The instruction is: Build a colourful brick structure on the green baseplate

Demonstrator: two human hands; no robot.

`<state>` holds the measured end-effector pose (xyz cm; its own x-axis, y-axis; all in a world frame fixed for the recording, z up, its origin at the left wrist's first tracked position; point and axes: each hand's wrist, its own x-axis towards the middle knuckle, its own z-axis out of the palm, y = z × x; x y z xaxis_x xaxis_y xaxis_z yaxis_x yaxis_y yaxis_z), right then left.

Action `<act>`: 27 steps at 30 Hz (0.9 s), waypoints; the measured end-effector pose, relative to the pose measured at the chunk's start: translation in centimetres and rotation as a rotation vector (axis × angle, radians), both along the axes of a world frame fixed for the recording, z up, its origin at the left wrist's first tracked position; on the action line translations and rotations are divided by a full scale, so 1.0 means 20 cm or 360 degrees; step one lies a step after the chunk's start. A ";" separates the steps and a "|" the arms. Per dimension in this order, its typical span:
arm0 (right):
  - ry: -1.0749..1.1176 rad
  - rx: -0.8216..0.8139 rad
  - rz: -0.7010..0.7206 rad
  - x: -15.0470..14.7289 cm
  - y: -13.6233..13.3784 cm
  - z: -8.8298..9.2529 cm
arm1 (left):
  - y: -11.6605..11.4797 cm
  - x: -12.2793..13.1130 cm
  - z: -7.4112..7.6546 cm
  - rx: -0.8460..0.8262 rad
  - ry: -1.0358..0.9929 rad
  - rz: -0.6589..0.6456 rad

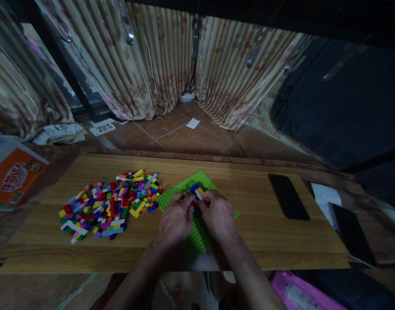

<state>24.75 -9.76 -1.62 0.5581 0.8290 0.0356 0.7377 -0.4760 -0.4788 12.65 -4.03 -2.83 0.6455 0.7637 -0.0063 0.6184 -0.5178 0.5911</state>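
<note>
A green studded baseplate (197, 239) lies turned at an angle on the wooden table, under both hands. On it stands a small cluster of building bricks (195, 188), with blue, yellow, white and red showing between my fingers. My left hand (176, 217) is closed at the cluster's left side, thumb and fingers pressed against the bricks. From the right, my right hand (218, 213) pinches at the cluster near its yellow and white bricks. The fingertips hide much of the cluster, so the exact brick in each grip is unclear.
Many loose bricks (112, 206) of mixed colours are heaped left of the baseplate. A black phone-like slab (288, 196) rests on the right of the wooden table (249, 181). Another dark slab (352, 232) lies beyond the right edge, and an orange-labelled container (18, 174) stands far left.
</note>
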 end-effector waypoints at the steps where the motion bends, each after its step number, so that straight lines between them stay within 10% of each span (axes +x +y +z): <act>1: 0.0008 0.0000 0.0003 0.00 0.00 0.00 | 0.00 0.00 -0.01 0.0011 0.0006 -0.0002; 27: 0.0202 0.0312 0.0462 0.04 0.04 -0.03 | 0.07 -0.05 0.01 0.0079 -0.0119 0.0140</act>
<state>25.47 -8.99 -2.31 0.3108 0.9378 0.1549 0.7572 -0.1458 -0.6367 11.67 -2.72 -2.72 0.5733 0.8155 0.0785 0.6178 -0.4933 0.6124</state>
